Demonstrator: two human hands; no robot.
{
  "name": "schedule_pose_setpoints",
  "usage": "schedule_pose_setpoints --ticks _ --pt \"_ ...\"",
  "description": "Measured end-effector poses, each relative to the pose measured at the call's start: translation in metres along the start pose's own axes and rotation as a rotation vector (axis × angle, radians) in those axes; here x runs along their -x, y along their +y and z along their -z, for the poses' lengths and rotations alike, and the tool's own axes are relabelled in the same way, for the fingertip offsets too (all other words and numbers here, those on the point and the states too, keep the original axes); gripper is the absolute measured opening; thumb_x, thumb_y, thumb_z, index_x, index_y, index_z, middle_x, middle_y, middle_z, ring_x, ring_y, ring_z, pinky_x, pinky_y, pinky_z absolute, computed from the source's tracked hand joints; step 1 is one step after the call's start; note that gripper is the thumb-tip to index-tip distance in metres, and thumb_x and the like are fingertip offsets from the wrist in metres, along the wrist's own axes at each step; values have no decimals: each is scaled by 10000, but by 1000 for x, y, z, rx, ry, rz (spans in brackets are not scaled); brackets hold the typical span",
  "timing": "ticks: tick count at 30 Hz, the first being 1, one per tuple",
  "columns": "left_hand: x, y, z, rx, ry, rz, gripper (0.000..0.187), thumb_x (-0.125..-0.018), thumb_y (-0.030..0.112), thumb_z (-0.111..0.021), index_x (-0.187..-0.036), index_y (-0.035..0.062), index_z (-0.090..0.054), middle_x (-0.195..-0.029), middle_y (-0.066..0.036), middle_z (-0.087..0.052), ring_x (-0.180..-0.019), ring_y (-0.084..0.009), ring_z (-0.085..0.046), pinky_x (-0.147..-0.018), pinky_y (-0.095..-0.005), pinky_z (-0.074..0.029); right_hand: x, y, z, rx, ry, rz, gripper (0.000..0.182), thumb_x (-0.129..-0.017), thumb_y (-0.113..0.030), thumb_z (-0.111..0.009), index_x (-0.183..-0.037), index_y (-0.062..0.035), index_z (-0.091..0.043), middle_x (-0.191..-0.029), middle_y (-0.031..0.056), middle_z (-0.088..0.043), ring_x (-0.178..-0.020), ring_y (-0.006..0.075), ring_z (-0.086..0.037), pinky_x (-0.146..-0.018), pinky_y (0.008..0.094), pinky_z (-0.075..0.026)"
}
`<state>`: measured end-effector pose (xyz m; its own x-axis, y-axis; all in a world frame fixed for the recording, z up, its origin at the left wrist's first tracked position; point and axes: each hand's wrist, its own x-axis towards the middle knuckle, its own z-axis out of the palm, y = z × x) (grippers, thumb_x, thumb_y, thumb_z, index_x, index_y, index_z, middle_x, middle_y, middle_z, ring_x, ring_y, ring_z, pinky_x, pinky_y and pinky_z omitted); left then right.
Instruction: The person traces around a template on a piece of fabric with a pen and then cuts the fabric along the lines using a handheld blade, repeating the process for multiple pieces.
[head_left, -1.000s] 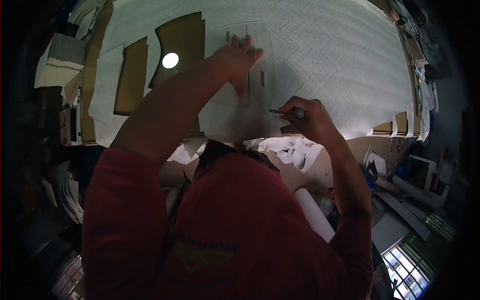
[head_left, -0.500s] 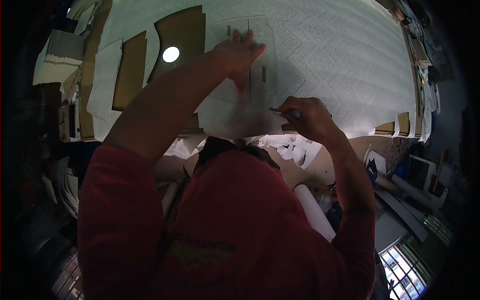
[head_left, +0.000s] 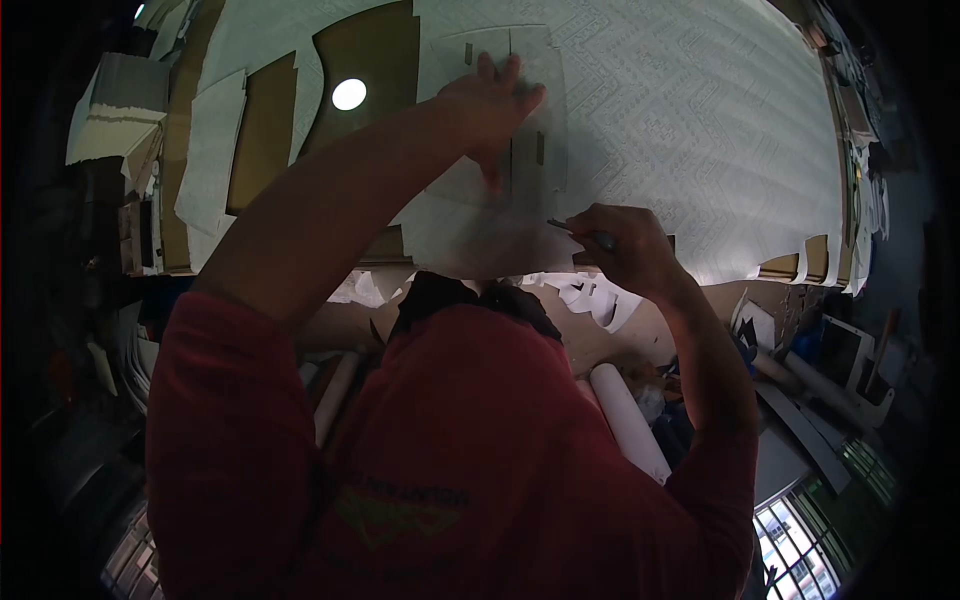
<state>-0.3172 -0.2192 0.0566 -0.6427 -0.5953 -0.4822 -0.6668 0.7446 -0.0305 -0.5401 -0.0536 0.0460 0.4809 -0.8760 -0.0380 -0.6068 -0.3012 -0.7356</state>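
My left hand (head_left: 492, 100) lies with fingers spread over a translucent template sheet (head_left: 552, 95), which has a dark straight line and small slots. Under the sheet is white patterned paper (head_left: 690, 130). Lower right, near the table's front edge, my right hand (head_left: 630, 245) is closed around a slim grey pen-like tool (head_left: 558, 225). Its thin tip points left toward the lower part of the sheet. Fingers hide most of its handle.
A brown curved template (head_left: 375, 60) with a round white hole lies left of the sheet. Further left are another brown piece (head_left: 262, 140) and a white paper piece (head_left: 212, 150). Cut paper scraps (head_left: 600, 300) and a white roll (head_left: 630, 425) are below the table edge.
The view has shifted slightly, so the tabletop appears further right. My left hand stays spread on the sheet. My right hand has turned a little and sits slightly lower, still holding the tool.
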Motion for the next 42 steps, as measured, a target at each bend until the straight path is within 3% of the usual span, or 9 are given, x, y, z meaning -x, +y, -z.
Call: schedule_pose_setpoints --ticks 5,9,12,18,22,29,38,40,42 --pt "-5 -2 -4 25 -2 -36 1509 -462 572 -1017 -1663 143 -210 -1701 -329 -103 -1506 -628 -218 -1184 -570 -419 -14 -5 -40 -161 191 31 148 -885 -48 -734 -1022 -79 -689 -895 127 -741 -831 344 -742 -725 403 -586" --pt "-2 1 1 -13 -39 -27 1483 -493 563 -1012 -1663 140 -206 -1700 -329 -108 -1508 -624 -218 -1188 -562 -419 -74 -41 -107 -187 230 -54 137 -930 -164 -702 -1050 -98 -695 -911 146 -740 -822 379 -723 -780 451 -578" --pt "-2 -2 -1 -20 -1 -23 1450 -514 561 -1000 -1657 145 -211 -1699 -314 -121 -1533 -580 -200 -1124 -568 -492 -99 -62 -128 -111 406 19 101 -928 -110 -717 -1022 -81 -695 -974 94 -766 -876 359 -733 -750 461 -583" --pt "-2 -1 1 2 -31 -46 1465 -524 555 -999 -1668 148 -179 -1707 -313 -96 -1540 -574 -186 -1161 -570 -450 -75 -52 -126 -250 337 70 153 -935 -147 -715 -1067 -77 -683 -927 146 -761 -788 343 -739 -744 434 -587" --pt "-3 -2 -4 -3 1 -48 1456 -525 564 -1000 -1667 140 -202 -1700 -329 -101 -1515 -603 -226 -1165 -550 -451 -14 -52 -102 -179 511 53 162 -937 -81 -739 -1095 -60 -711 -995 120 -776 -881 319 -764 -750 406 -598" --pt "-5 -3 -1 -37 5 -76 1496 -502 614 -993 -1654 78 -203 -1674 -375 -133 -1466 -663 -263 -1168 -568 -437 24 -64 -93 -223 845 -616 132 -945 -57 -758 -1059 -13 -709 -891 114 -768 -784 119 -705 -712 294 -549" --pt "-10 -7 -8 -37 39 -106 1505 -485 619 -993 -1638 48 -212 -1633 -428 -162 -1407 -716 -304 -1165 -609 -414 2 -82 -97 -4 918 -689 133 -928 -81 -771 -1026 -8 -718 -833 128 -754 -726 151 -712 -678 311 -550" --pt "-10 -8 -9 -20 48 -118 1513 -481 633 -989 -1638 42 -213 -1626 -437 -168 -1397 -724 -311 -1159 -610 -419 -2 -85 -98 29 979 -630 100 -910 -78 -756 -972 -22 -701 -745 164 -714 -637 282 -723 -593 376 -540" --pt "-11 -9 -10 -10 53 -128 1520 -477 646 -985 -1638 37 -215 -1620 -446 -173 -1387 -731 -318 -1154 -612 -425 -5 -86 -100 52 979 -628 99 -910 -80 -756 -970 -21 -702 -747 164 -716 -636 283 -722 -594 376 -541"
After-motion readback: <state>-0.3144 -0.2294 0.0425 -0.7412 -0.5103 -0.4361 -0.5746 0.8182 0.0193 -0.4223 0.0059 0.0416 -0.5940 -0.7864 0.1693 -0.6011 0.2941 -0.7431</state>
